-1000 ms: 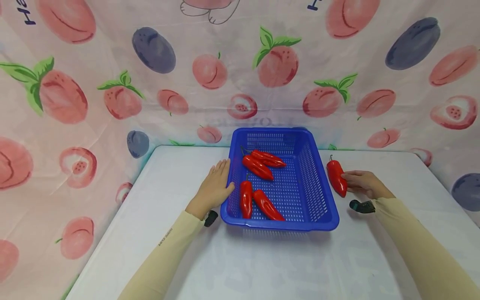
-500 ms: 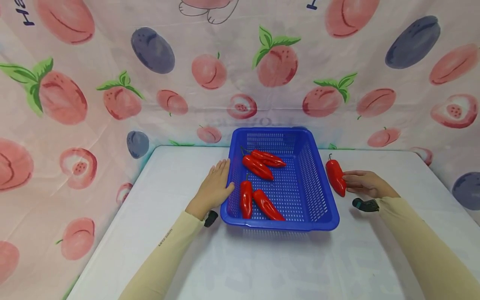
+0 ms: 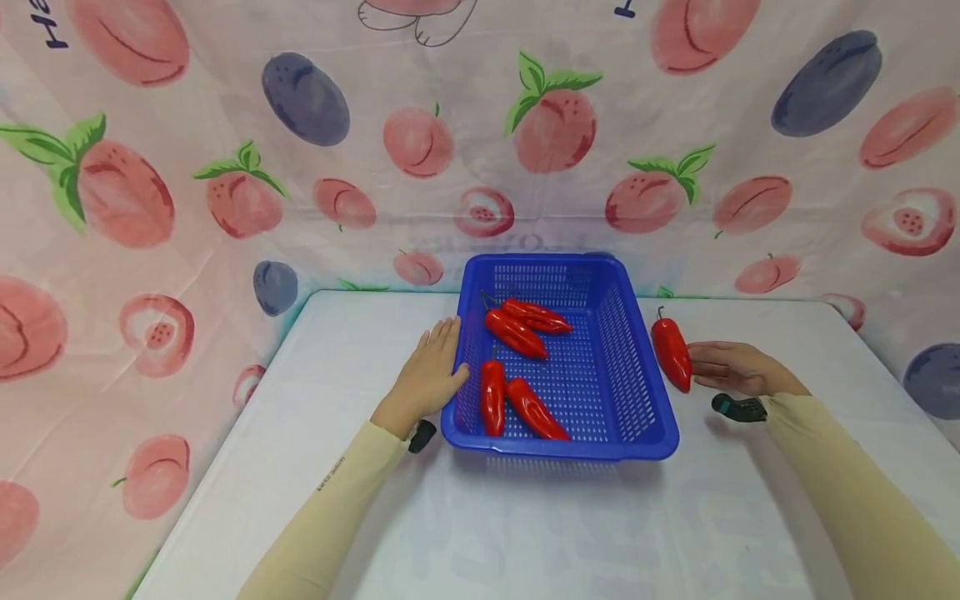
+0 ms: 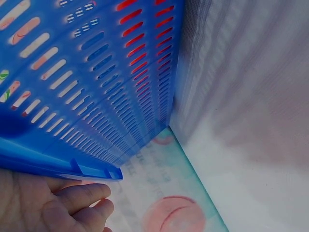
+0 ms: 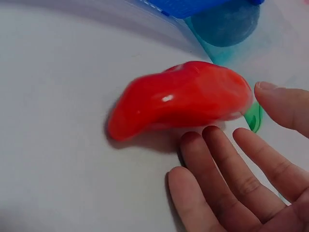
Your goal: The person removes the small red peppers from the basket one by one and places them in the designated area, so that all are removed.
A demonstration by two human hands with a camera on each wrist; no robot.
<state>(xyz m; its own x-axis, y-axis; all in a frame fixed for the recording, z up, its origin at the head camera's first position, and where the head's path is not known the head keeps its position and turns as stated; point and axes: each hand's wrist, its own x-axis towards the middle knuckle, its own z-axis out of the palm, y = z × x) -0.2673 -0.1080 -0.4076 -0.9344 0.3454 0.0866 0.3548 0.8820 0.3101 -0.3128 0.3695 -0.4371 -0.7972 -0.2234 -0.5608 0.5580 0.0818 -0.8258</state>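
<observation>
A red chili pepper with a thin stem lies on the white table just right of the blue plastic basket. My right hand is beside that pepper, fingers extended toward it. In the right wrist view, the fingers are spread below the pepper, with a small gap from it, and the thumb is near its thick end. My left hand rests along the basket's left rim, fingers straight. From the left wrist view, its fingers are under the rim. Several red peppers lie inside the basket.
The basket has perforated walls and stands near the table's back edge. Behind and to the left hangs a pink fruit-print cloth. White table surface stretches in front of the basket. A black wrist camera sits under the right wrist.
My right hand has drawn slightly to the right, away from the loose pepper, and its fingers now stand apart from it. The pepper has shifted slightly left. My left hand and the basket stay put.
</observation>
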